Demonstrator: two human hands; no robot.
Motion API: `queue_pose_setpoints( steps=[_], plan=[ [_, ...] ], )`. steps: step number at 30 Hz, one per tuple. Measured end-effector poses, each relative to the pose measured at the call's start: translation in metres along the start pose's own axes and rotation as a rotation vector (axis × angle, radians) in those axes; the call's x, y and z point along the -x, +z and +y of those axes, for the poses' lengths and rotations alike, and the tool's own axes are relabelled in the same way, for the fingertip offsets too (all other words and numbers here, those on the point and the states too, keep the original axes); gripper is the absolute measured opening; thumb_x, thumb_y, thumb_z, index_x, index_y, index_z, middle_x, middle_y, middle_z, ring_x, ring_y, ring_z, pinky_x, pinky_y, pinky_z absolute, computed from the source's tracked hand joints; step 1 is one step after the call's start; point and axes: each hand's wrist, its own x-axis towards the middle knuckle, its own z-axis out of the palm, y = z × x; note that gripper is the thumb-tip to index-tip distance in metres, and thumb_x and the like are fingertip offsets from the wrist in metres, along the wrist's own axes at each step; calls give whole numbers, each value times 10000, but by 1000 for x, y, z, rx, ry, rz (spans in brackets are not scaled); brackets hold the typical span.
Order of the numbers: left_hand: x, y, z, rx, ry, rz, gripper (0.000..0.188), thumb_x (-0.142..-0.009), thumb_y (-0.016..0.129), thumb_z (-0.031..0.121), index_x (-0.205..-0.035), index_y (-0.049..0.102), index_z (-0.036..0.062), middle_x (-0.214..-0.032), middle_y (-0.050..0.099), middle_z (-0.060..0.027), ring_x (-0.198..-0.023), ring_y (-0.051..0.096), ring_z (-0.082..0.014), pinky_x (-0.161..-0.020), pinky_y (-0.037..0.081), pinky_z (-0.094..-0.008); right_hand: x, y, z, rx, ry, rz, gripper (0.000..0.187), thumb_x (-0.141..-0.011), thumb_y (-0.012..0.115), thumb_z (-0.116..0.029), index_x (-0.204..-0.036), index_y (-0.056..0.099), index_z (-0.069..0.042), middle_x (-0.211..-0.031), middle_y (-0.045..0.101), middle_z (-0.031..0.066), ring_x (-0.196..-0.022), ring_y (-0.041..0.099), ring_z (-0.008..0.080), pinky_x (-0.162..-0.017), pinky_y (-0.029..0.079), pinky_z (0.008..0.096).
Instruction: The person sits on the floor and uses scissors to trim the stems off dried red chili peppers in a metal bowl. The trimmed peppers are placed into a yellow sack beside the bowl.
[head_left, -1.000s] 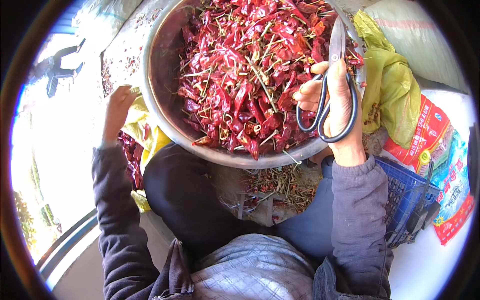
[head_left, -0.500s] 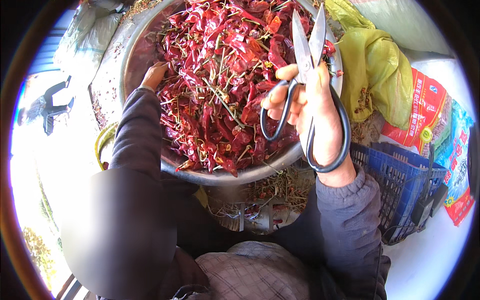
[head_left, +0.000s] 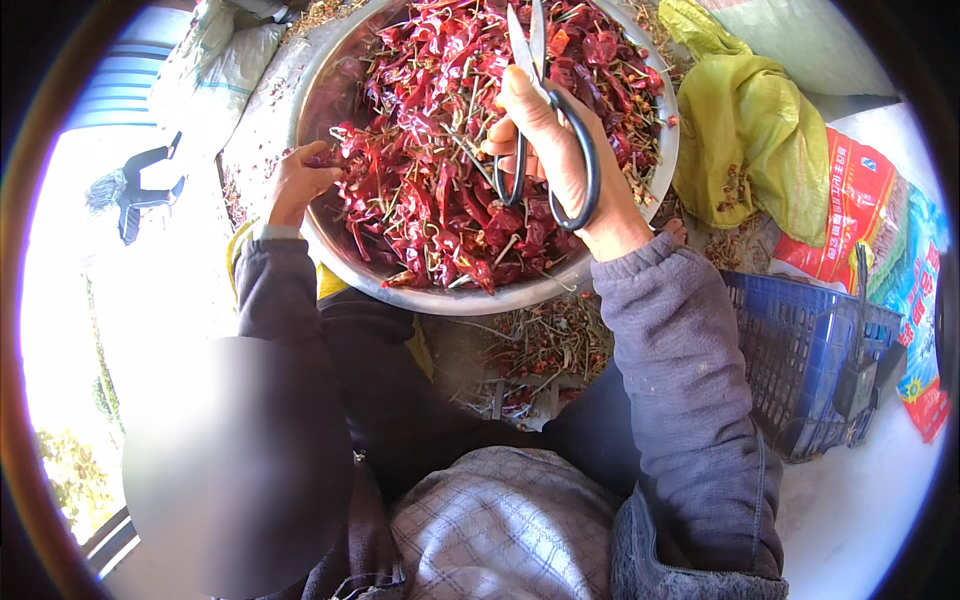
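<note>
A wide metal basin (head_left: 480,299) is heaped with dried red chili peppers (head_left: 440,190), many with pale stems. At its left rim my left hand (head_left: 296,186) has its thumb and fingers closed around a dark red dried chili (head_left: 328,157), partly hidden by the fingers. Over the right part of the heap, my right hand (head_left: 572,165) grips a pair of scissors (head_left: 585,140) by its black loop handles. The metal blades point away from me, tips slightly apart, with nothing visible between them.
Cut stems and chili bits (head_left: 560,340) litter the floor between my legs. To the right stand a blue plastic crate (head_left: 800,335), a yellow-green woven sack (head_left: 760,140) and a red printed bag (head_left: 850,205). Pale sacks (head_left: 225,80) lie at the far left.
My left hand has moved out from the heap's left side to the rim. My right hand has swung left and away from me with the scissors, whose blades have come closer together.
</note>
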Motion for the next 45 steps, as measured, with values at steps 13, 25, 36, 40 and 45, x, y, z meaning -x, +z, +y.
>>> queue_pose_setpoints(
  steps=[13,25,36,40,45],
  plan=[
    [53,82,72,590,98,-61,185,-968,698,146,-1107,707,23,-783,635,34,-636,525,-27,-558,406,-183,3,3,11,874,-174,-22,730,-877,612,-732,-951,620,-6,-703,662,214,-695,688,411,-680,539,499],
    [73,117,87,252,360,47,268,-876,777,90,-1122,746,-12,-899,724,-32,-754,641,-69,-714,520,-222,11,12,27,1104,-231,-56,648,-901,617,-665,-978,641,-21,-665,664,181,-674,694,385,-603,548,473],
    [74,126,94,40,402,-91,326,-859,731,141,-1161,722,20,-980,755,-111,-915,694,-166,-856,527,-335,21,19,33,1004,-313,-57,537,-914,670,-568,-950,623,-34,-619,620,188,-603,655,391,-569,517,466],
    [76,127,98,104,388,-68,258,-911,708,127,-1154,733,43,-928,748,-72,-859,662,-110,-804,520,-306,23,17,30,702,-270,-94,524,-883,740,-529,-881,621,-18,-641,614,219,-632,633,433,-603,495,478],
    [79,123,105,130,396,-103,255,-949,669,97,-1194,729,65,-813,658,18,-684,556,-46,-649,466,-245,29,21,22,383,-66,-157,538,-870,768,-524,-872,639,-2,-705,652,205,-671,658,371,-656,509,440]
  ],
)
